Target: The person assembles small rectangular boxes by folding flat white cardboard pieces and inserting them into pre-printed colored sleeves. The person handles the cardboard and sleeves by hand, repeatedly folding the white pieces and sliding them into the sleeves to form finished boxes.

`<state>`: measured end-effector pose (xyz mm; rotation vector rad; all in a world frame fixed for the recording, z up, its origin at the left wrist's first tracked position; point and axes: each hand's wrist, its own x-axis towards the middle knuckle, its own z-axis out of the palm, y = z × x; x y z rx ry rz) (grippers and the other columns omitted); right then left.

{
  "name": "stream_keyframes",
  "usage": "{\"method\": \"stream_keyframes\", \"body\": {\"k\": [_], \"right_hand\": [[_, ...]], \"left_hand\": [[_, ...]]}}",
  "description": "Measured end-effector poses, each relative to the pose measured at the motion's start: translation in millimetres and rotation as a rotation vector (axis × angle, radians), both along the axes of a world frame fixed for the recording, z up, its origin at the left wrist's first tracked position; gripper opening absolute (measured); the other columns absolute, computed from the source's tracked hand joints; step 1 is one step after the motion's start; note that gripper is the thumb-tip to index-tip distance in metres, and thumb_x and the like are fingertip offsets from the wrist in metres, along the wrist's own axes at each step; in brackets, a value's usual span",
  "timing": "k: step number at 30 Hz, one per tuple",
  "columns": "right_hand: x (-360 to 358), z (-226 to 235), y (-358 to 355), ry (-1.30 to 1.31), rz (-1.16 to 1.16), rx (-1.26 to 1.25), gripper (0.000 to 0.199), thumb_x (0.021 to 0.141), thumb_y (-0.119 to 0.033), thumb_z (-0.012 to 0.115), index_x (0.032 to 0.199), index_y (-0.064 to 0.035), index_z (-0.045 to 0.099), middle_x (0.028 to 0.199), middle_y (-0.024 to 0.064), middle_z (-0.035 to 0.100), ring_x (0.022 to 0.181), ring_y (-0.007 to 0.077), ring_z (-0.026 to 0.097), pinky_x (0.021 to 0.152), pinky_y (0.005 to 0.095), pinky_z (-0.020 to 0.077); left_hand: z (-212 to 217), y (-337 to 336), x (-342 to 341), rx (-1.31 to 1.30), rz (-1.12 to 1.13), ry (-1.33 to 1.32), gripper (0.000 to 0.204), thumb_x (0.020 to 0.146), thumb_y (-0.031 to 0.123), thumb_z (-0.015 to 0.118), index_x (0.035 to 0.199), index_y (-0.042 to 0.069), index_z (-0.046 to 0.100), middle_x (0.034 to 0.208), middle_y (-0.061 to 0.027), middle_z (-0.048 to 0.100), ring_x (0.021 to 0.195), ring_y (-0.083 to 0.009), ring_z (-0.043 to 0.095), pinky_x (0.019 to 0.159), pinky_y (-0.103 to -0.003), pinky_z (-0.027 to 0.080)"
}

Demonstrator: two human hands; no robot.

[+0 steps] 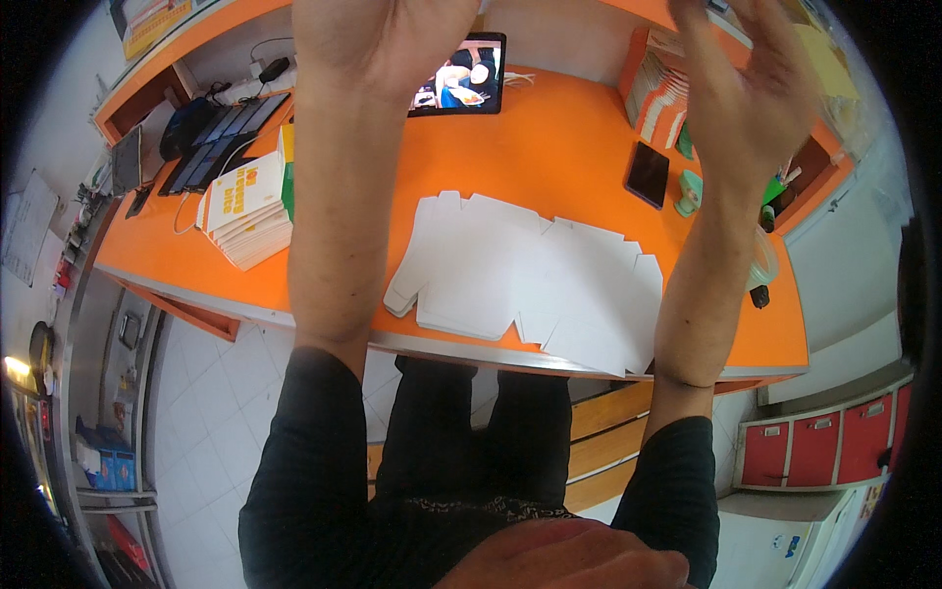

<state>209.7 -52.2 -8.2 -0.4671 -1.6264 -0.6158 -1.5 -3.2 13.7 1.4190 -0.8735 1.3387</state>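
Both my arms are raised over an orange desk (569, 128). My left hand (388, 44) is at the top edge, its palm showing and its fingers cut off by the frame. My right hand (756, 93) is up at the top right, fingers spread apart, nothing in it. Between my forearms, flat white die-cut cardboard box blanks (481, 260) lie at the desk's near edge, two piles side by side or overlapping. Neither hand touches them. A tablet (481, 74) showing a picture stands behind, beside my left hand.
Left of my left forearm lies a stack of printed flat cartons (245, 211), near dark devices (221, 137) with cables. To the right are a black phone (648, 175), a small green object (689, 191) and a red-and-white stack (659, 103). Red drawers (814, 447) stand at lower right.
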Motion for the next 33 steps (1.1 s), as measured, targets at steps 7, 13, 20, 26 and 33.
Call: {"method": "stream_keyframes", "body": {"k": [7,13,20,26,33], "right_hand": [[8,-5,16,-0.212,0.131,0.389,0.021,0.085,0.003,0.077,0.106,0.0032,0.074,0.1,0.0159,0.076,0.095,0.0217,0.075,0.081,0.0311,0.0605],[-10,7,8,-0.266,-0.042,0.54,0.018,0.086,0.002,0.076,0.103,0.0056,0.074,0.099,0.0166,0.077,0.092,0.0212,0.074,0.081,0.0304,0.0593],[-8,-14,1,0.118,0.344,-0.027,0.011,0.097,-0.003,0.07,0.103,0.0059,0.072,0.094,0.0085,0.072,0.081,0.0093,0.064,0.071,0.0247,0.0488],[-16,-6,-12,0.227,0.305,0.009,0.011,0.1,-0.004,0.067,0.103,0.0059,0.072,0.09,0.0059,0.071,0.077,0.0047,0.062,0.067,0.0218,0.0471],[-20,-6,-7,0.494,0.404,0.002,0.011,0.099,-0.004,0.069,0.104,0.0052,0.073,0.091,0.0062,0.073,0.08,0.008,0.065,0.07,0.0211,0.0497]], "left_hand": [[-15,-16,15,-0.116,-0.094,0.296,0.07,0.104,0.056,0.049,0.145,-0.001,0.046,0.141,-0.0232,0.056,0.132,-0.0297,0.057,0.103,-0.051,0.058],[-10,-22,10,-0.146,0.158,0.256,0.05,0.108,0.036,0.049,0.141,-0.002,0.051,0.128,-0.0231,0.064,0.115,-0.0305,0.069,0.087,-0.048,0.067],[-17,-23,27,-0.229,0.941,0.029,0.021,0.097,0.012,0.072,0.112,-0.003,0.073,0.1,-0.0173,0.076,0.091,-0.0233,0.076,0.08,-0.039,0.068],[-21,-28,31,0.001,1.068,0.019,0.02,0.089,0.002,0.079,0.107,-0.004,0.075,0.096,-0.016,0.078,0.085,-0.0184,0.075,0.078,-0.028,0.064],[-25,-26,46,0.24,1.0,-0.107,0.018,0.089,-0.003,0.077,0.106,-0.008,0.075,0.094,-0.0139,0.077,0.087,-0.0145,0.074,0.08,-0.026,0.061]]}}
